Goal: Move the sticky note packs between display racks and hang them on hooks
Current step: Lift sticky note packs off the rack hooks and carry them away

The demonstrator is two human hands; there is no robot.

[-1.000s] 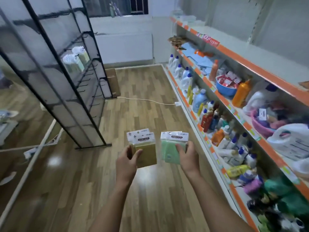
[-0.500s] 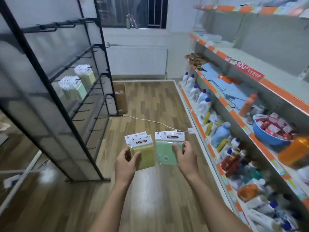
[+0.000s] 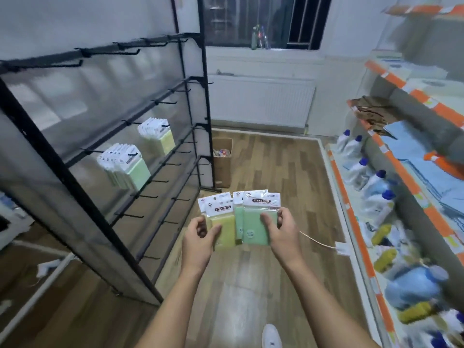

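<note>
My left hand (image 3: 199,238) grips a small stack of yellow sticky note packs (image 3: 222,226) with white header cards. My right hand (image 3: 278,231) grips a stack of green sticky note packs (image 3: 253,222) beside them. Both stacks are held upright in front of me, above the wooden floor. To my left stands a black display rack (image 3: 105,151) with rows of hooks. A bunch of green packs (image 3: 126,167) hangs on one hook. A bunch of yellow packs (image 3: 157,138) hangs on a hook farther along the same row.
Shelves with orange edging (image 3: 376,222) line the right side, loaded with bottles and blue cloths. A cardboard box (image 3: 222,159) stands on the floor past the rack's far end. A white cable and plug (image 3: 341,248) lie on the floor. My white shoe (image 3: 271,335) shows below.
The view has lifted and I have come closer to the rack, which now fills the left side. Both hands keep holding their stacks in front of me.
</note>
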